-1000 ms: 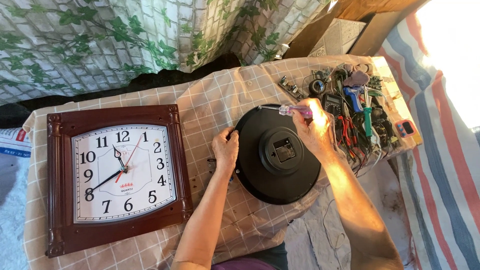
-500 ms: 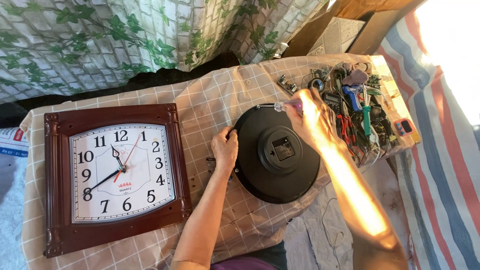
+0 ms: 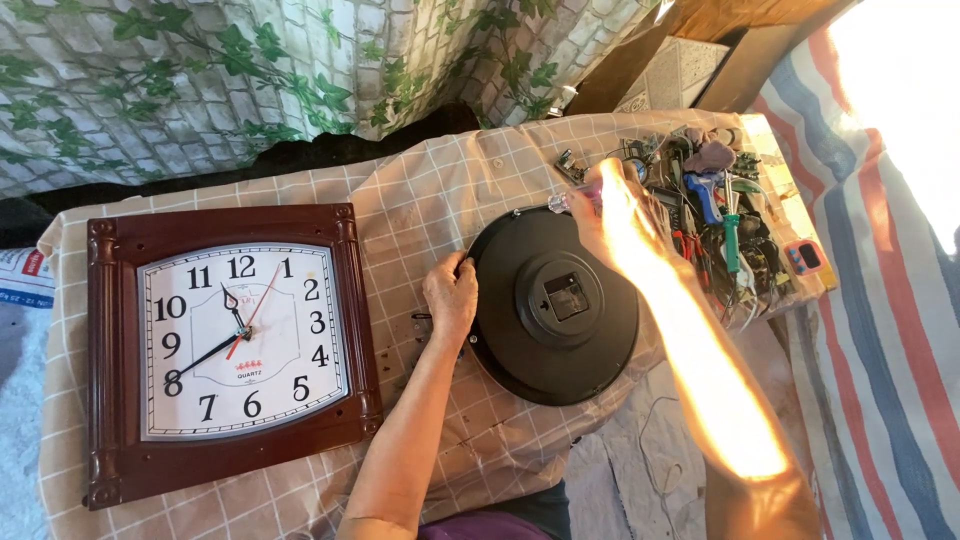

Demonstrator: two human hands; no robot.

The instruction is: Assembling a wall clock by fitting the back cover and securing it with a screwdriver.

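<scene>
A round black clock [image 3: 530, 340] lies face down on the checked cloth, its small movement box in the middle of the back. My left hand [image 3: 452, 297] grips its left rim. My right hand [image 3: 606, 208] is at the clock's upper right edge, closed on a screwdriver [image 3: 570, 201] with a clear pinkish handle whose tip points left along the rim. Bright sunlight washes out my right forearm.
A square brown wall clock [image 3: 232, 350] with a white face lies at the left. A heap of tools and parts [image 3: 722, 228] sits at the table's right end. A striped sheet [image 3: 890, 330] hangs at the right, and a leaf-printed curtain [image 3: 250, 70] runs behind.
My right hand with the screwdriver has shifted slightly up and right along the clock's rim, and sunlight now falls on that forearm. My left hand stays on the rim.
</scene>
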